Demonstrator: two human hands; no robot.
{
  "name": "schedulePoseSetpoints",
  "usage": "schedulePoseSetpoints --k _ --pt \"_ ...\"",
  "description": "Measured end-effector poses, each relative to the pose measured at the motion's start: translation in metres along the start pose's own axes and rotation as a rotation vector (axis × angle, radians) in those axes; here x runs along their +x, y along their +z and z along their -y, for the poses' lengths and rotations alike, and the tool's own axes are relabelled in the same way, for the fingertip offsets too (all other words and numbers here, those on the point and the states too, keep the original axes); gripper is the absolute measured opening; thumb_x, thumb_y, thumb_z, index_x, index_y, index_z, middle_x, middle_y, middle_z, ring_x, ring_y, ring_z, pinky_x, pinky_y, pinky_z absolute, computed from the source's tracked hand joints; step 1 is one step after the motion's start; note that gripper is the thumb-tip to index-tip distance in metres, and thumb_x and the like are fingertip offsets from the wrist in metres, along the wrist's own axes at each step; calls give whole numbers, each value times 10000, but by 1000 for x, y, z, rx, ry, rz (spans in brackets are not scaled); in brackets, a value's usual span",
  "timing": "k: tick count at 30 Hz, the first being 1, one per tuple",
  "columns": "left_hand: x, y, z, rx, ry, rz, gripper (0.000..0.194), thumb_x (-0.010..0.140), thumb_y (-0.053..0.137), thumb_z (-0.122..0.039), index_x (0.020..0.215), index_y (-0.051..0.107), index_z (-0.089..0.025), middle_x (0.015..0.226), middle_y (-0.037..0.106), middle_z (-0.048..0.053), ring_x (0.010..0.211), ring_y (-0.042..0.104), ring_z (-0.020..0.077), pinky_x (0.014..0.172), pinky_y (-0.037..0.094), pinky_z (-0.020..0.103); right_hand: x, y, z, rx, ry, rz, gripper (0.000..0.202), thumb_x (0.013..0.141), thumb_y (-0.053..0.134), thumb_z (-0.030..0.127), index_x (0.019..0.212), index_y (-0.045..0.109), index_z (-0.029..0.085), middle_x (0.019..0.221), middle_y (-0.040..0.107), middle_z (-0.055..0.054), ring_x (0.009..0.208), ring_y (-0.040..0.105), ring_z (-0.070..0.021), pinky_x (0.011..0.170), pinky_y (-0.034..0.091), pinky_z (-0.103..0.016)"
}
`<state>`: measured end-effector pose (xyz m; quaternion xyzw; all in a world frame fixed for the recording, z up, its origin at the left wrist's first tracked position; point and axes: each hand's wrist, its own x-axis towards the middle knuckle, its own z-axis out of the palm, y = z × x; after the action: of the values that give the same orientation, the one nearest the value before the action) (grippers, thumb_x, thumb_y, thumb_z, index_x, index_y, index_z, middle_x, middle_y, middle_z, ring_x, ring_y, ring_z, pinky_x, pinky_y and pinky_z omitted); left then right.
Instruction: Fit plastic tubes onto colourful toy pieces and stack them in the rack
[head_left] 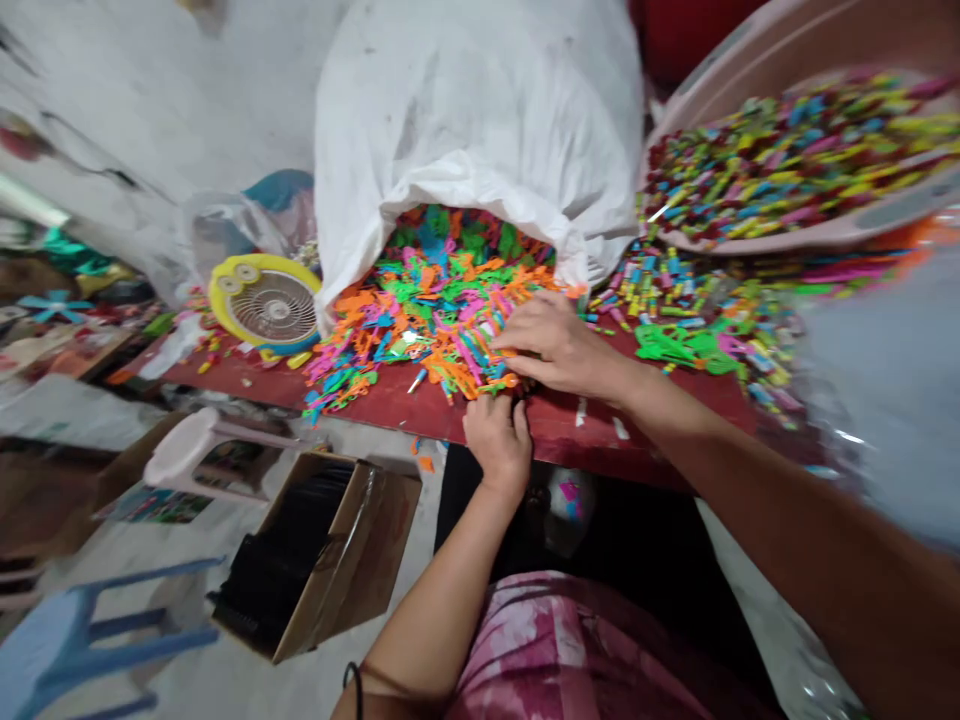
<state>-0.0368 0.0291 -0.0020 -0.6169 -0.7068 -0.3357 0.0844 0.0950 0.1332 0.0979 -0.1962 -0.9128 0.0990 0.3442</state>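
Note:
My left hand [499,440] is at the front edge of the red table, its fingers curled in at the near side of a heap of small colourful plastic pieces [442,300]. Just beyond it my right hand [559,345] reaches over the same heap, fingers bent and close together. Orange bits show right by the fingertips of both hands; what lies inside the fingers is hidden. The pieces, orange, green, pink and blue, spill out of the mouth of a big white sack [480,100]. Blur hides their exact kind.
A pink tub [795,240] of small coloured pieces stands at the right, with green pieces [686,345] lying before it. A yellow-rimmed fan [266,305] is left of the heap. Below are an open cardboard box [360,560], a pale stool [187,450] and a blue stool [60,630].

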Motion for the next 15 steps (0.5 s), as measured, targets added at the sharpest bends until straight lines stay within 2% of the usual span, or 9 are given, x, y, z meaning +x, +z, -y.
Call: schedulePoseSetpoints --k 3,4,7,8,9,11,13,15 --pt "-4 -4 -2 140 -8 26 163 903 581 -343 931 699 -234 978 627 96 917 520 268 724 369 383 -16 -7 17 -15 53 -157 295 891 585 325 1166 687 292 1161 681 -42 1124 544 -264 1009 293 -492" --pt "-5 -4 -3 152 -7 33 163 900 583 -348 945 696 -238 973 624 91 911 515 266 718 361 385 -25 -6 24 -40 107 -250 301 882 606 339 1168 687 294 1171 679 -52 1121 556 -268 999 321 -489" --pt "-9 -2 -10 151 24 60 164 917 557 -323 976 682 -235 926 614 81 878 511 249 710 351 384 -64 10 41 -130 399 -600 261 886 620 306 1129 698 253 1083 697 -96 1019 613 -236 932 425 -424" --pt "-11 -1 -14 146 40 72 166 925 544 -314 977 677 -229 919 612 82 871 512 245 714 353 385 -77 19 45 -126 536 -660 228 890 611 292 1095 703 248 1017 705 -93 939 630 -220 875 460 -395" --pt "-14 -1 -19 141 56 84 169 931 532 -306 975 671 -220 918 611 84 868 512 244 721 356 388 -89 28 48 -98 624 -663 178 884 610 293 1021 714 249 925 713 -75 837 641 -209 793 486 -371" --pt "-20 -2 -29 124 88 121 179 941 507 -282 995 658 -202 940 614 90 873 516 245 738 369 395 -107 44 50 -34 722 -558 125 863 601 289 894 711 236 836 711 -57 753 648 -207 715 495 -353" --pt "-27 -3 -37 93 119 158 204 945 485 -247 1060 641 -184 976 622 98 879 523 247 747 382 396 -113 53 49 -25 746 -429 143 856 577 290 890 698 222 835 705 -52 753 647 -208 724 490 -353" --pt "-32 -3 -39 58 139 175 253 945 473 -221 1146 620 -178 1027 634 107 881 535 245 745 395 394 -110 55 46 -26 760 -371 155 856 573 291 919 690 211 854 696 -50 772 642 -203 737 477 -338"
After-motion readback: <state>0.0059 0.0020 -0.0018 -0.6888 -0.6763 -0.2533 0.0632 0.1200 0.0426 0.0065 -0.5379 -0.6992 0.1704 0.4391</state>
